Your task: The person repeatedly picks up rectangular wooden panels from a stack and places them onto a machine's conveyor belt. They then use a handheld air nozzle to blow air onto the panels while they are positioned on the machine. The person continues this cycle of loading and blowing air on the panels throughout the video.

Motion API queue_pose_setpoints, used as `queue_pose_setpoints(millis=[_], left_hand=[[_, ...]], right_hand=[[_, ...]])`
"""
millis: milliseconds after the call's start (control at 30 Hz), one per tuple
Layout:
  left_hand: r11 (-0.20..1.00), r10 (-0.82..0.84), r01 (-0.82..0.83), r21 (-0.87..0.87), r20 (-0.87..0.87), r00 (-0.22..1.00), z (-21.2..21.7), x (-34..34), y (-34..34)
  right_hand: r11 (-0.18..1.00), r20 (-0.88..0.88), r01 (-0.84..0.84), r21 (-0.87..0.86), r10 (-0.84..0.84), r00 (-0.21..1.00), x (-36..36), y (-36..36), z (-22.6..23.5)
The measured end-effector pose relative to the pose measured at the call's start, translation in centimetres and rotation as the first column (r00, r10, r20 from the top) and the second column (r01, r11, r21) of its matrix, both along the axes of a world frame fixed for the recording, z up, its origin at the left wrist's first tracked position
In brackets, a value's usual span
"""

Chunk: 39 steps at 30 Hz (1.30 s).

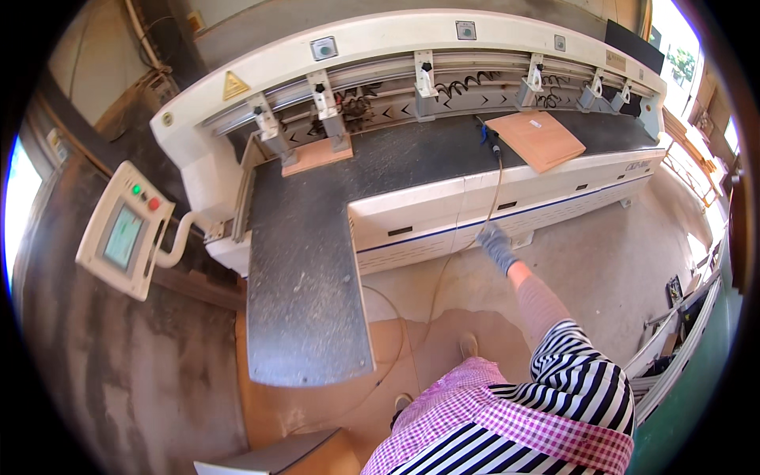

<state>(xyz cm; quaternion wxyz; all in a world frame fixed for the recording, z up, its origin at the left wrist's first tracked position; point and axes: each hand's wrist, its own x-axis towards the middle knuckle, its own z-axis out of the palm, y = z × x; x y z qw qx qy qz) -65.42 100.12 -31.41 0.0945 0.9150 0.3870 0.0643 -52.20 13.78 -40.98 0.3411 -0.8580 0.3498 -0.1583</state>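
One gloved right hand (497,245) reached forward from a striped sleeve, fingers closed around a thin hose (494,186) — the line ran up over the white machine front (419,222) to a blue-handled nozzle (484,134) lying on the dark bed (396,158), just beside a wooden board (538,138). Farther left hung a control panel (123,229).

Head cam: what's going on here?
A person stands at a large panel saw, right hand in a grey glove on a thin hose that runs up to a blue air tool on the dark table. A brown board lies beside it. The left hand is out of view.
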Motion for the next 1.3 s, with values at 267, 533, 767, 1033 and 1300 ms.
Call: queue_pose_setpoints(millis=[267,533,767,1033,1300], left_hand=[[0.983,-0.006,0.043,0.176,-0.200,0.980,1.0,12.8,-20.4],[0.951,-0.264,0.251,0.180,0.047,0.963,2.2,23.2,-34.4],[0.944,-0.326,0.304,0.129,0.220,0.919,2.0,27.2,-39.4],[0.934,-0.355,0.348,0.083,0.321,0.878,-1.8,30.0,-40.5],[0.933,-0.347,0.312,0.179,0.222,0.911,3.2,37.3,-44.3]], right_hand=[[0.908,0.045,0.356,-0.223,-0.355,0.934,15.4,-32.9,-1.1],[0.976,-0.086,0.214,0.039,-0.210,0.974,24.0,-44.6,-3.4],[0.132,0.502,-0.508,0.851,-0.487,0.715,15.4,-43.6,-5.3],[0.092,0.581,-0.677,0.730,-0.604,0.545,13.0,-38.2,-3.3],[0.676,-0.416,0.001,0.737,0.453,0.788,19.0,-19.5,6.3]])
